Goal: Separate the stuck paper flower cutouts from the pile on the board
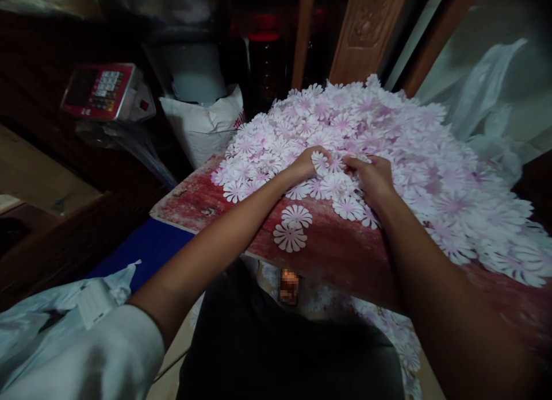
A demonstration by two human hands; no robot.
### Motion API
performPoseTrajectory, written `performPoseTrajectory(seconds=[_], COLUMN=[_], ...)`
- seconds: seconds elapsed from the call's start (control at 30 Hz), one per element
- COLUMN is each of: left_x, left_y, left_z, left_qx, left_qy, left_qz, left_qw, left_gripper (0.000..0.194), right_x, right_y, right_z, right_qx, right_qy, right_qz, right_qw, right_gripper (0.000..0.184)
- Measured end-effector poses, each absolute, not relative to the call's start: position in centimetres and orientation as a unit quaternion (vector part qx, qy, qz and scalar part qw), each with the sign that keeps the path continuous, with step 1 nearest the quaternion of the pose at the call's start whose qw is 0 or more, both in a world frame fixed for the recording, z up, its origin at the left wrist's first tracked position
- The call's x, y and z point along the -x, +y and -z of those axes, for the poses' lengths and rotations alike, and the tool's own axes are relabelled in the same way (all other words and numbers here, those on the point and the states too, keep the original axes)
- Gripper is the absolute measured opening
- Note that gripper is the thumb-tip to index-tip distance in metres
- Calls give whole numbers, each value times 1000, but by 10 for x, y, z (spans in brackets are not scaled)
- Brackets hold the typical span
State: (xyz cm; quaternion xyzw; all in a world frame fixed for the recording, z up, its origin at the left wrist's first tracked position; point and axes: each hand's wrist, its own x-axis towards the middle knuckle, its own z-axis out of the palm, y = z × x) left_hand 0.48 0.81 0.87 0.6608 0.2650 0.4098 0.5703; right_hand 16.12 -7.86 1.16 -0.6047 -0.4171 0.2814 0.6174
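Left hand (308, 163) and right hand (376, 177) sit just apart among white-and-pink flower cutouts (366, 121), each grip unclear; a light pinch should avoid creasing them.

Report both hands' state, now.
Left hand: at white-and-pink flower-shaped cutouts; grip hidden, cannot be told.
Right hand: fingers curled; hold cannot be told.

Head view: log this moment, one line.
left hand: touching flower heap; right hand: touching flower heap; grips: unclear; red board: under flower heap and two flowers
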Motion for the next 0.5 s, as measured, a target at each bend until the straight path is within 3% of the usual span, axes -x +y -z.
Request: performPoseTrajectory(seconds=[0.5], left_x=[-4], left_y=[-2], left_z=[-17], left_qx=[-623], left_qy=[308], left_qz=[-406], left_qw=[594], left_gripper=[25], right_x=[-162], right_y=[-77], right_z=[-10], right_qx=[598], right_qy=[-407], right_qz=[-287], right_qw=[629], right_gripper=[25])
